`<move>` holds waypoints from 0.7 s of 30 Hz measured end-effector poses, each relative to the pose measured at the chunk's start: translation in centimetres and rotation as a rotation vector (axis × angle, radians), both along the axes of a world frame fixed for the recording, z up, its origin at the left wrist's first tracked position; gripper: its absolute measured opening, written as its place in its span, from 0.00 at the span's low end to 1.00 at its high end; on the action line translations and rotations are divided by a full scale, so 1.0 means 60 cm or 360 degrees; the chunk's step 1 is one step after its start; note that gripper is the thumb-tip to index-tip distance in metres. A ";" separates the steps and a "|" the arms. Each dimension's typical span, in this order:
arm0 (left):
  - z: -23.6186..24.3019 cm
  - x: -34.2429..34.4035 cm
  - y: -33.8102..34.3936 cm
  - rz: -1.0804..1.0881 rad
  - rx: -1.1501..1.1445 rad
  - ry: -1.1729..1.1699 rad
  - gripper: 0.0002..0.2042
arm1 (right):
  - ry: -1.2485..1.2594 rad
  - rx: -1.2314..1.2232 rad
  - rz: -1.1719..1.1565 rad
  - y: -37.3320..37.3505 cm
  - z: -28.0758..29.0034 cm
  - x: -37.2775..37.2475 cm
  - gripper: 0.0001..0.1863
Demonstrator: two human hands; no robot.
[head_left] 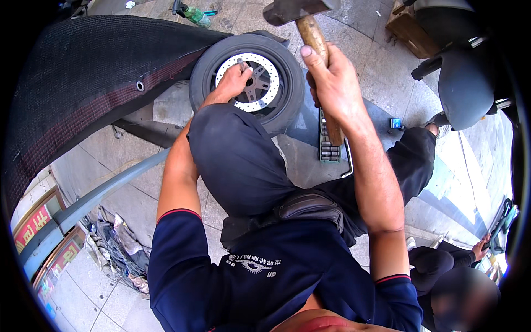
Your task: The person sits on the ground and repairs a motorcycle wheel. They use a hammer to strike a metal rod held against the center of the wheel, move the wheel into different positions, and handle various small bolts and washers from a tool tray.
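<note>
A scooter or motorcycle wheel with a black tyre (207, 61) lies flat in front of me, its drilled silver brake disc (269, 66) facing up. My left hand (235, 83) is over the disc near the hub, fingers closed around a short grey metal piece (241, 63) that is mostly hidden. Raised to the right of the wheel, my right hand (337, 83) grips the wooden handle (313, 36) of a hammer (298, 10). The hammer head is at the top edge of the view, apart from the wheel.
Beneath my right forearm lie a green socket tray (330, 154) and a bent metal wrench (348, 160). A small blue box (396, 123) is farther right. Black mesh cover (110, 72) and a grey pole (116, 182) occupy the left. Another person (437, 265) is at lower right.
</note>
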State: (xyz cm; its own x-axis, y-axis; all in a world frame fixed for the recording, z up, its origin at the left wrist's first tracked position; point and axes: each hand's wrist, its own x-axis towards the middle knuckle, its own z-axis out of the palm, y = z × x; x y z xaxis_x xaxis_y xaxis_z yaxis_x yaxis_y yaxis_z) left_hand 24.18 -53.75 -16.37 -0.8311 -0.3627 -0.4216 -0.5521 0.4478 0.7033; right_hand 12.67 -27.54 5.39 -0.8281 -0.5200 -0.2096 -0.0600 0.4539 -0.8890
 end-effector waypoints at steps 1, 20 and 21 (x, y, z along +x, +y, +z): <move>-0.010 0.006 0.000 0.0015 -0.0022 0.0018 0.16 | -0.0061 0.0049 0.0029 -0.009 -0.002 0.008 0.31; -0.001 -0.010 0.021 -0.0286 -0.0299 0.0148 0.16 | 0.0481 -0.0822 -0.0101 -0.021 0.027 0.008 0.18; -0.006 -0.013 0.025 -0.0302 -0.0300 0.0149 0.16 | 0.0557 -0.0165 -0.0137 -0.032 -0.034 0.043 0.21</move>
